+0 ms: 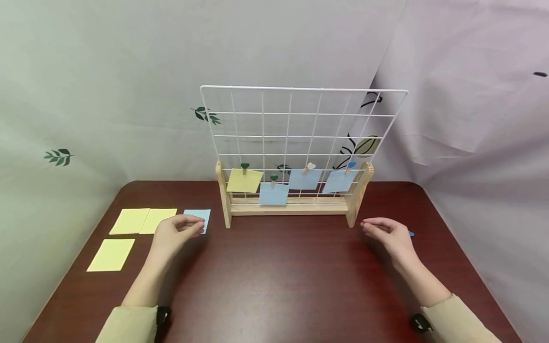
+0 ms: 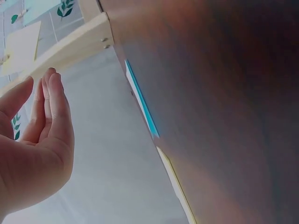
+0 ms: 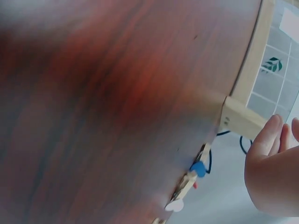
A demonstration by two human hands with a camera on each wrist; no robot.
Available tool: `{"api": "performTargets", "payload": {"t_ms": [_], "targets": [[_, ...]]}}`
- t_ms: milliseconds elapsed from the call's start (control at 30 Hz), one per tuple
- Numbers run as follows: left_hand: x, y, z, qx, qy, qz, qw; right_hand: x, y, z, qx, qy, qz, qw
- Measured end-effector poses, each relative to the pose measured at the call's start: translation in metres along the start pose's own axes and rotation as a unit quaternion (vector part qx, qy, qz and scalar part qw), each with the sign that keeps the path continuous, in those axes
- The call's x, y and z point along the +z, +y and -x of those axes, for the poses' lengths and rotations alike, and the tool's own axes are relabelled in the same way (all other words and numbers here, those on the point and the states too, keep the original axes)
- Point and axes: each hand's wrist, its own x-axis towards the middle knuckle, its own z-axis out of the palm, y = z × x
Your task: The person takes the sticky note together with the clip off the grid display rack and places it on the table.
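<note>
My left hand (image 1: 177, 234) is raised above the table beside the blue paper note (image 1: 198, 213), partly hiding it in the head view. In the left wrist view its loosely bent fingers (image 2: 60, 105) stand apart from the thumb, with nothing between them. My right hand (image 1: 391, 234) hovers to the right of the rack, fingers loosely bent and holding nothing that shows. Under it in the head view, a bit of blue (image 1: 411, 234) peeks out. The right wrist view reveals wooden clips there, with a blue heart (image 3: 198, 169) and a white heart (image 3: 174, 205).
Between the hands stands a white wire grid (image 1: 276, 137) on a wooden base (image 1: 287, 209). Clipped to it are a yellow note (image 1: 244, 182) and several blue ones, such as the lowest blue note (image 1: 273, 195). Several yellow notes (image 1: 110, 255) lie at the table's left.
</note>
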Motion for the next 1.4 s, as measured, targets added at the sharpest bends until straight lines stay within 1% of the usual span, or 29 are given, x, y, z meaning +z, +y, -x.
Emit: {"api": "performTargets", "payload": {"t_ms": [200, 267, 467, 633, 833, 967, 1133, 1400], "targets": [[0.012, 0.006, -0.006, 0.007, -0.008, 0.055, 0.9985, 0.014, -0.001, -0.003, 0.002, -0.001, -0.019, 0.9998], [0.016, 0.008, -0.007, 0.009, -0.009, 0.065, 0.9978, 0.02, -0.001, -0.005, 0.005, -0.001, -0.027, 0.9996], [0.028, 0.013, -0.012, 0.007, -0.013, 0.081, 0.9966, 0.037, -0.001, -0.009, 0.001, -0.011, -0.054, 0.9985], [0.036, 0.019, -0.015, 0.007, -0.01, 0.107, 0.9942, 0.049, -0.003, -0.013, -0.01, -0.02, -0.061, 0.9979], [0.046, 0.024, -0.018, 0.01, -0.008, 0.123, 0.9923, 0.062, -0.011, -0.018, -0.013, -0.029, -0.074, 0.9967], [0.055, 0.026, -0.022, 0.021, -0.002, 0.138, 0.9902, 0.07, -0.016, -0.022, -0.011, -0.026, -0.084, 0.9961], [0.065, 0.027, -0.025, 0.032, 0.004, 0.142, 0.9893, 0.078, -0.022, -0.026, -0.009, -0.029, -0.085, 0.9959], [0.077, 0.029, -0.026, 0.015, 0.007, 0.174, 0.9845, 0.091, -0.027, -0.031, -0.017, -0.036, -0.105, 0.9936]]}}
